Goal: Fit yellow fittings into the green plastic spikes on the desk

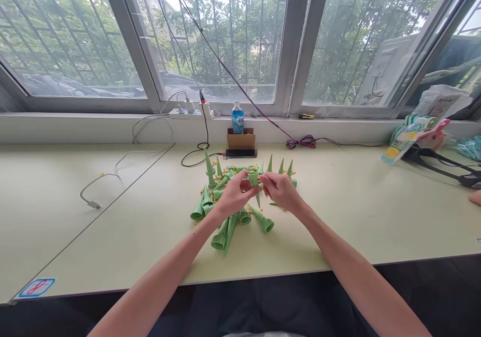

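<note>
My left hand [236, 192] grips a green plastic plant watering spike [254, 178] around its wide threaded end, its tip pointing down. Right beside it, my right hand [281, 190] is closed in a pinch at the spike's side; whatever is between those fingertips is hidden. Under and around both hands lies a pile of more green spikes [266, 223], some on their sides. A few stand tip up, among them a tall spike [209, 169] on the left and another spike [269, 163] behind my right hand. Small yellow pieces [256, 210] are scattered among them.
Behind the pile are a cardboard box [233, 140] and a blue-labelled bottle [237, 118]. A power strip [188, 111] sits on the sill. Cables [306, 142] cross the back; a white cable [98, 177] lies left. At right are a black strap [438, 164] and another person's hand [475, 197].
</note>
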The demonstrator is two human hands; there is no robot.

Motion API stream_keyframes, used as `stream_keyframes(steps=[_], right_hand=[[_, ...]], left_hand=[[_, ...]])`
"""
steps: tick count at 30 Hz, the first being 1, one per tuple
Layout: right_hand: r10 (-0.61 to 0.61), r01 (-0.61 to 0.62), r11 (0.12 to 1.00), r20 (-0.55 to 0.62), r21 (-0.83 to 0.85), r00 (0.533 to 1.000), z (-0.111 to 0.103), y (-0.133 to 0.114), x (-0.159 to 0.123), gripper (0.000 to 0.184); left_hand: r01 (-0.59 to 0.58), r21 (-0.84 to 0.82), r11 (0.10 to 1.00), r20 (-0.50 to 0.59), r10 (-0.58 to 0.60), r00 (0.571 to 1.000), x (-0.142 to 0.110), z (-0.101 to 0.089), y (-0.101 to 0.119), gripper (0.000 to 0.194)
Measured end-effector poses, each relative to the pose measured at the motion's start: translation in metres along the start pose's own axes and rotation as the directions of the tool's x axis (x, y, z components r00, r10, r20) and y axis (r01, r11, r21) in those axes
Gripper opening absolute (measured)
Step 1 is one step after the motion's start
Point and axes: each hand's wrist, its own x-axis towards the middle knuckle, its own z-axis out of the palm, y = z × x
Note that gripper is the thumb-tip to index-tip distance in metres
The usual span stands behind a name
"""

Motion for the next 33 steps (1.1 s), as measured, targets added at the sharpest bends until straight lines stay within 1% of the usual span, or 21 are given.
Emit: stream_keyframes(steps=[2,8,13,17,19,21,23,26,28,30,33], right_hand=[[0.003,-0.003,1.0,0.001,-0.005,1.0,0.001,0.001,0.0,0.047],[0.052,-0.051,0.998,-0.024,0.04,0.998,0.005,0.004,0.001,0.049],[0.112,-0.106,0.987,-0.046,0.117,0.993,0.007,0.004,0.001,0.052],[0.111,-0.108,0.992,-0.054,0.063,0.992,0.006,0.003,0.001,0.055],[0.11,-0.109,0.994,-0.06,0.03,0.992,0.006,0.003,0.002,0.055],[0.121,-0.12,0.993,-0.073,0.016,0.99,0.006,0.003,0.002,0.054],[0.119,-0.12,0.993,-0.103,0.002,0.988,0.006,0.003,0.002,0.053],[0.089,-0.095,0.995,-0.172,-0.032,0.981,0.005,0.003,0.003,0.052],[0.079,-0.089,0.995,-0.208,-0.037,0.975,0.004,0.003,0.003,0.05],[0.072,-0.081,0.996,-0.219,-0.033,0.973,0.003,0.002,0.002,0.049],[0.036,-0.048,0.997,-0.191,-0.056,0.981,0.003,0.002,0.001,0.047]], left_hand=[[-0.032,0.025,0.999,-0.021,0.032,0.999,0.0,0.0,-0.001,0.042],[-0.167,0.215,0.962,-0.087,0.189,0.978,-0.002,0.003,-0.003,0.033],[-0.271,0.31,0.911,-0.06,0.303,0.951,-0.002,0.007,-0.006,0.023],[-0.343,0.387,0.856,-0.051,0.391,0.919,-0.001,0.006,-0.011,0.016],[-0.358,0.417,0.835,-0.048,0.414,0.909,-0.001,0.006,-0.012,0.014],[-0.342,0.41,0.846,-0.056,0.398,0.916,-0.001,0.006,-0.011,0.016],[-0.303,0.351,0.886,-0.073,0.349,0.934,-0.001,0.007,-0.009,0.02],[-0.217,0.173,0.961,-0.103,0.236,0.966,-0.001,0.007,-0.003,0.026],[-0.137,0.018,0.99,-0.092,0.138,0.986,0.0,0.006,0.0,0.025],[-0.038,-0.132,0.99,-0.025,0.035,0.999,0.001,0.005,0.002,0.034],[0.122,-0.288,0.95,0.115,-0.092,0.989,0.002,0.003,0.006,0.053]])
